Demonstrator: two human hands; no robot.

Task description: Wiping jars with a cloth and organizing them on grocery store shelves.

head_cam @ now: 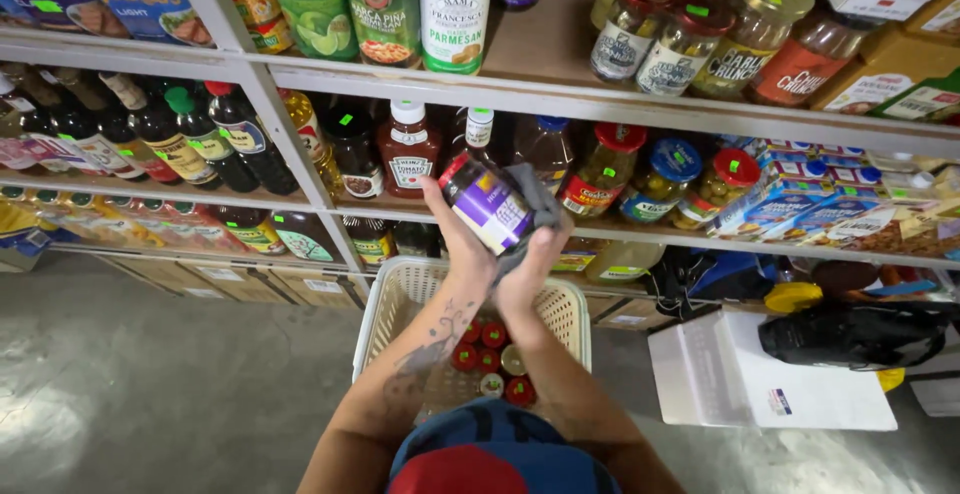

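Observation:
My left hand [455,239] grips a dark glass jar [487,204] with a purple label, held tilted in front of the middle shelf. Against the jar's right side my right hand [528,269] presses a grey cloth [535,199]. Both forearms reach up from the bottom of the view over a cream plastic basket [395,309] that holds several jars with red and pale lids [490,349]. A red-capped sauce bottle [408,149] stands on the shelf just behind the jar.
Grey metal shelving [600,104] is packed with bottles, jars and boxes on three levels. A white box [740,374] with a black bag [855,334] on it sits on the floor at right. Grey concrete floor [150,384] spreads at left.

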